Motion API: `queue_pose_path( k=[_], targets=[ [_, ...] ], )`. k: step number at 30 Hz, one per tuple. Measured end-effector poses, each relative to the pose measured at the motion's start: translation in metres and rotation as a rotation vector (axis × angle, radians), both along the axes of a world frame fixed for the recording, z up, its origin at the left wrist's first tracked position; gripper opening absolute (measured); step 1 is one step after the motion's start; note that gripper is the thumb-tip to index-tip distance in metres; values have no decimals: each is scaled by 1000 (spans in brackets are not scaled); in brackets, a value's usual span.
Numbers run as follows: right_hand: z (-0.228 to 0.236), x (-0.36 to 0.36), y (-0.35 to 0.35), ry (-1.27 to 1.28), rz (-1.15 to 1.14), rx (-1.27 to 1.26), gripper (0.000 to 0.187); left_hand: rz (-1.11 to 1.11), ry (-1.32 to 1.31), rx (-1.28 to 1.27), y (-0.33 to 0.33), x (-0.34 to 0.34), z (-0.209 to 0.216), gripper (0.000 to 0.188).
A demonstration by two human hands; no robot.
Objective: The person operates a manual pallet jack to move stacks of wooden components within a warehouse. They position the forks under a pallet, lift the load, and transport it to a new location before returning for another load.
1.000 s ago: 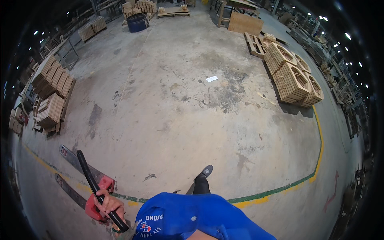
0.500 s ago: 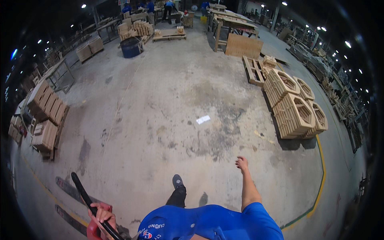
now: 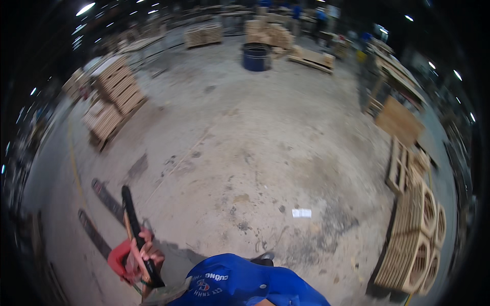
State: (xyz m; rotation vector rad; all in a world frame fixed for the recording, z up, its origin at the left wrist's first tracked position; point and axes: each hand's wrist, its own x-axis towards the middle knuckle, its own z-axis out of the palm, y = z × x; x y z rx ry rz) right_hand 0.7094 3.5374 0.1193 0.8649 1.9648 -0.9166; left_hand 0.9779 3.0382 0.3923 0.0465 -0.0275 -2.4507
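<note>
My left hand [image 3: 145,255] is closed around the black bar handle [image 3: 131,209] of a pallet jack at the lower left. Beside the hand shows the jack's red body [image 3: 119,258], partly hidden by the hand and bar. Two dark forks, a nearer one [image 3: 94,232] and another [image 3: 108,200], stretch along the concrete floor away from it and carry nothing. My right hand is out of the picture.
Stacked wooden pieces [image 3: 115,86] stand at the left. A dark blue drum [image 3: 255,57] and wood piles [image 3: 270,33] are at the back. Stacked wooden frames [image 3: 408,239], a pallet [image 3: 396,166] and a leaning board [image 3: 399,121] line the right. White paper [image 3: 301,213] lies on the floor.
The view has swung left, so the drum, stacks and paper sit farther right. My right hand has left the picture. My left hand stays on the jack's handle.
</note>
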Motion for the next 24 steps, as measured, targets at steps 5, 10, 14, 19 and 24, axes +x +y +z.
queue_pose_path(
  k=[5,10,14,19,24],
  targets=[
    [4,-76,1,-65,-205,-22,28,23,-23,11,-3,-125,2,35],
    [22,-262,18,102,-197,-46,27,81,-151,63,-8,-227,23,27],
    [63,-478,24,482,-88,-190,27,150,-41,93,8,-305,10,29],
    [94,-707,-177,557,90,-487,29,136,53,32,-9,-430,12,32],
    [109,-824,-316,544,527,-683,29,201,128,34,-29,-543,-9,35]
  ],
)
